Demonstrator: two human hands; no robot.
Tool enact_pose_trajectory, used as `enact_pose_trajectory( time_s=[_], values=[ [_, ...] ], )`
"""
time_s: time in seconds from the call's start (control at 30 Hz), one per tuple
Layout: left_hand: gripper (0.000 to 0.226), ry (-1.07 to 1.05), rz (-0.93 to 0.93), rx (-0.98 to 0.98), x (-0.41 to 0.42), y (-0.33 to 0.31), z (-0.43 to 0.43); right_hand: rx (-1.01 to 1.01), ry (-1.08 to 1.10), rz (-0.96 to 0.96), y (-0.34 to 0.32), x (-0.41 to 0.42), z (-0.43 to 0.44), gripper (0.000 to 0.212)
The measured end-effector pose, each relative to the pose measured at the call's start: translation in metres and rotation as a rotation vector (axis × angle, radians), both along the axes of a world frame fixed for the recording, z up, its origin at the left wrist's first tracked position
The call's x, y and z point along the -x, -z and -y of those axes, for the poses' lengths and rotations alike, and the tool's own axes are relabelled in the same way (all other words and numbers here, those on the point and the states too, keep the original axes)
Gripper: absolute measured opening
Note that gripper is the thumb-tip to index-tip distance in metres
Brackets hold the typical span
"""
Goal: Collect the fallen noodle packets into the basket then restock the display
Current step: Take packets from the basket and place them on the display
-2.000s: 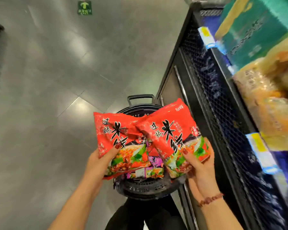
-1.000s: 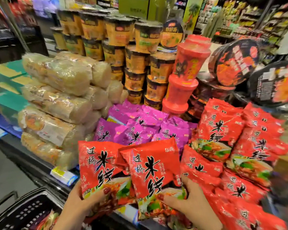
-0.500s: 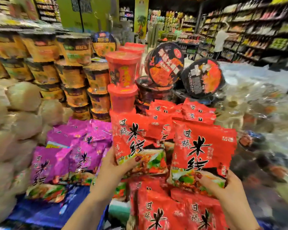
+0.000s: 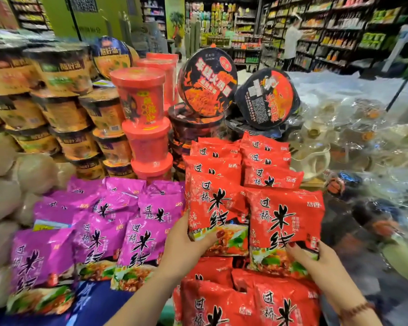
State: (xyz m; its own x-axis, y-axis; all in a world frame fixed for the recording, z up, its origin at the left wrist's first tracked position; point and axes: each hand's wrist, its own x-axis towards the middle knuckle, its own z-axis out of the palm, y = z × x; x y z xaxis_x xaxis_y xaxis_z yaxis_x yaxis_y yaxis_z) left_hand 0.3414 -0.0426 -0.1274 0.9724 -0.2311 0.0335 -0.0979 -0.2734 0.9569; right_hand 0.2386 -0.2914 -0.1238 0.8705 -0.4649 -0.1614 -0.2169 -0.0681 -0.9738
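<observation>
Left hand (image 4: 186,243) pinching a glossy red plastic noodle packet (image 4: 216,208), right hand (image 4: 316,262) pinching another red packet (image 4: 285,222), above stacked red packets on the display (image 4: 245,300), purple packets (image 4: 118,234) alongside.

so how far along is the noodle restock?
Done: the person is at the display, where red stacks sit beside purple packets. In hand: the left hand grips the left red packet, the right hand the right red packet, both held over the red stacks. Left: setting both down. The basket is out of view, so any remainder is unknown.
</observation>
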Motion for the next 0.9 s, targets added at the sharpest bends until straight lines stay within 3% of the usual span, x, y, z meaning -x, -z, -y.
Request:
enact_pose_trajectory(
  time_s=[0.1,0.23,0.3,0.37,0.43,0.47,0.53,0.6,0.7,0.9],
  values=[
    [0.055,-0.059,0.018,-0.025,0.003,-0.001,0.001,-0.01,0.001,-0.028,0.003,-0.004,-0.002,0.016],
    [0.097,-0.113,0.086,-0.083,0.004,0.004,0.006,0.411,0.102,-0.093,0.013,-0.012,0.0,0.018],
    [0.104,-0.197,0.315,-0.248,0.001,0.01,0.005,0.615,0.164,-0.049,0.016,-0.012,-0.005,0.042],
    [0.092,-0.208,0.717,-0.451,-0.007,0.014,0.003,0.844,0.265,0.014,0.016,-0.009,-0.01,0.083],
    [0.078,-0.057,1.026,-0.617,-0.011,0.011,0.005,1.122,0.226,0.2,0.012,-0.009,-0.015,0.086],
    [0.078,0.017,1.076,-0.693,-0.012,0.009,0.007,1.218,0.15,0.259,0.011,-0.011,-0.018,0.081],
    [0.086,0.096,1.024,-0.819,-0.018,0.005,0.012,1.285,0.003,0.22,0.015,-0.02,-0.018,0.074],
    [0.094,0.122,0.954,-0.911,-0.024,0.004,0.016,1.317,-0.074,0.109,0.017,-0.029,-0.016,0.083],
    [0.098,0.142,0.921,-0.954,-0.033,0.004,0.02,1.376,-0.109,0.036,0.015,-0.041,-0.013,0.095],
    [0.1,0.142,0.834,-0.99,-0.035,0.01,0.023,1.344,-0.097,0.001,0.019,-0.051,-0.014,0.098]
  ],
)
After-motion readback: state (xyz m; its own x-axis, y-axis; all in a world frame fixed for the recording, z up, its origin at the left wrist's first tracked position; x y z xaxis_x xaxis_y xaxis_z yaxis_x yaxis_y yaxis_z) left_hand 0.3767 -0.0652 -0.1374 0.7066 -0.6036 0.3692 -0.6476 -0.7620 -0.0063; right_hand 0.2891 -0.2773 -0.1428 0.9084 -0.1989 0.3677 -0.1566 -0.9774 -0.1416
